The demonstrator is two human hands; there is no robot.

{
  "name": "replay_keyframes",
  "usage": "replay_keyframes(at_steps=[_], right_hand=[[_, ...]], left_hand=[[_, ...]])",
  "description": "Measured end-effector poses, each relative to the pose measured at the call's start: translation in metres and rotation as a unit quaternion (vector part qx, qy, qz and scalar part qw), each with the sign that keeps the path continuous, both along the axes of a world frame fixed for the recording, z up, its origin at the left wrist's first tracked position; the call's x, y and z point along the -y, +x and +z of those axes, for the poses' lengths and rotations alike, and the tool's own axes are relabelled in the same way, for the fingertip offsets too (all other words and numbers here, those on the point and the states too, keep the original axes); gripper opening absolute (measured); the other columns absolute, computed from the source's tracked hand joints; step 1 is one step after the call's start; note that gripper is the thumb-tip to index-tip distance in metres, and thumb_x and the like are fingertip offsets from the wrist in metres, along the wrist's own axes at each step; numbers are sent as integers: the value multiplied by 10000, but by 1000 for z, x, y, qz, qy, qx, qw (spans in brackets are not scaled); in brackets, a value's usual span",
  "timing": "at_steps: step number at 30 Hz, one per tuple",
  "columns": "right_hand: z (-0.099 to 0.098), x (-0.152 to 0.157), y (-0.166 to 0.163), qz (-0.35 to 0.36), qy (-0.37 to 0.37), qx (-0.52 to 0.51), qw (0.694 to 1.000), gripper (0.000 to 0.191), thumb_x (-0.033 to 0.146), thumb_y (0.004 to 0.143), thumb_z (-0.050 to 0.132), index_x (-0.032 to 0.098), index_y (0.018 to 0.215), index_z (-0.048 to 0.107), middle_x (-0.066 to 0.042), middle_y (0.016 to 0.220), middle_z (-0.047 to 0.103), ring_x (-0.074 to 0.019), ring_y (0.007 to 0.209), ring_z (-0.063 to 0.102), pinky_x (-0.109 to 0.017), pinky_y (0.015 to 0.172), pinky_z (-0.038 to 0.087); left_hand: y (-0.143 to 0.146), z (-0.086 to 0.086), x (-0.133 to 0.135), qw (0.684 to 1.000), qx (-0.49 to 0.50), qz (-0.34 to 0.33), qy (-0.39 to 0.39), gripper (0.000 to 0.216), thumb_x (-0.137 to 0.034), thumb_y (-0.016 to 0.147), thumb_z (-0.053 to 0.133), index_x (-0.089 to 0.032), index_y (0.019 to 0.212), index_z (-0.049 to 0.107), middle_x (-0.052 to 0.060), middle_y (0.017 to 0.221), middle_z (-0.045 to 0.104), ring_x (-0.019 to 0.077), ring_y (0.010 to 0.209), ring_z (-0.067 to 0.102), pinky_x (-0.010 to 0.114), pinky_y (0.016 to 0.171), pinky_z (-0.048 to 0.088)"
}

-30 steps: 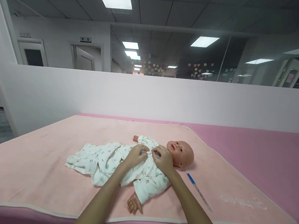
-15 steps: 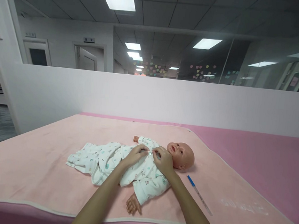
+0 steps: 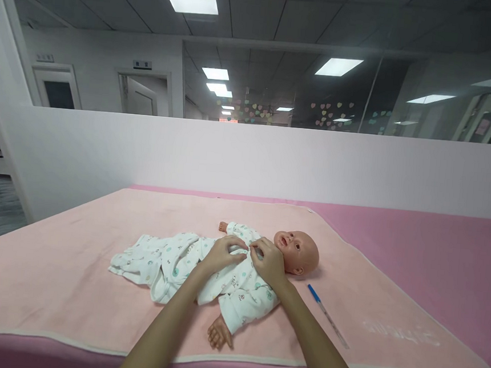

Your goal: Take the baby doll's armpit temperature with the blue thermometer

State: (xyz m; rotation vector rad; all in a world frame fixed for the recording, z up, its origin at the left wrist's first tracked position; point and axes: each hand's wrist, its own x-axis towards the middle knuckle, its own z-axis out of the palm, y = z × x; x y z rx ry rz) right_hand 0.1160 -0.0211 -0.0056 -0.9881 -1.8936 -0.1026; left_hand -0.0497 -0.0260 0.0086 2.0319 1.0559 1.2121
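A baby doll (image 3: 297,251) lies on its back with its head to the right. It wears a white patterned baby top (image 3: 239,278), and white patterned trousers (image 3: 170,255) cover the legs. At the front of the chest, my left hand (image 3: 224,254) is curled with its fingertips and thumb on the top's fabric. Opposite it, my right hand (image 3: 268,260) pinches the top's front edge just below the doll's chin. The fingertips of both hands almost meet, and they hide most of the fastening there.
A blue-capped clear stick, perhaps a thermometer (image 3: 327,314), lies right of my right forearm. Beneath everything spreads a peach blanket (image 3: 62,265) over a pink surface (image 3: 436,269). A white low wall (image 3: 273,163) with glass above stands behind.
My left thumb and fingers have parted a little at the chest, and the round white snap seen between the hands is now mostly covered. The view has shifted slightly.
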Motion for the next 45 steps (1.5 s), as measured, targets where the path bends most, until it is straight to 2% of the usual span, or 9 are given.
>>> replay_keyframes(at_steps=[5,9,12,19,22,28,34,41,45], right_hand=[[4,8,-2,10,15,6,1000,150,192,773,461,215,845,590,-22,890,616,-145,766,562,-233,660,400],[4,13,-9,44,4,64,997,197,214,792,454,236,937,585,-9,945,625,-138,794,577,-225,665,401],[4,16,-14,38,-15,98,994,205,237,816,445,247,963,587,-3,916,630,-123,734,578,-218,627,387],[4,16,-17,-4,-24,114,993,172,313,827,469,247,874,621,3,875,605,-90,606,535,-215,529,319],[3,16,-17,-5,-18,98,995,175,314,827,472,226,792,620,6,862,599,-78,594,523,-211,523,311],[0,14,-18,3,-14,71,997,160,300,813,492,214,744,607,11,824,596,-73,583,509,-202,527,317],[0,13,-17,7,-25,59,998,151,298,807,501,212,742,605,12,805,595,-78,600,523,-199,535,328],[1,14,-17,8,-28,61,998,162,301,806,495,213,739,613,12,791,595,-77,602,526,-200,537,333],[1,14,-17,7,-33,63,997,156,298,806,496,218,742,614,14,794,597,-79,606,530,-202,543,337]], left_hand=[[-14,11,6,993,32,-47,-99,459,-198,555,729,-162,999,620,88,1073,606,215,1012,545,334,901,421],[-25,12,12,988,29,-60,-141,451,-228,563,727,-173,999,625,84,1091,604,226,1026,538,350,900,419],[-35,11,14,986,4,-59,-153,446,-251,551,736,-192,982,635,72,1132,584,232,1064,513,357,933,390],[-50,10,19,981,11,-69,-182,233,-300,552,732,-178,736,657,61,1239,504,244,1109,470,315,858,430],[-50,10,21,983,15,-65,-170,189,-297,581,712,-156,687,644,70,1166,554,222,1026,520,305,826,433],[-46,9,25,993,-4,-19,-114,273,-269,642,649,-167,895,641,61,971,636,184,897,565,291,782,440],[-42,4,25,994,-88,56,-29,168,-261,673,589,-181,805,656,15,827,653,141,724,557,236,632,414],[-40,1,27,978,-178,96,58,179,-269,689,542,-199,808,656,16,824,655,163,759,561,242,681,398],[-41,3,27,973,-205,82,68,216,-284,691,540,-203,861,649,27,841,640,178,778,556,253,692,399]])
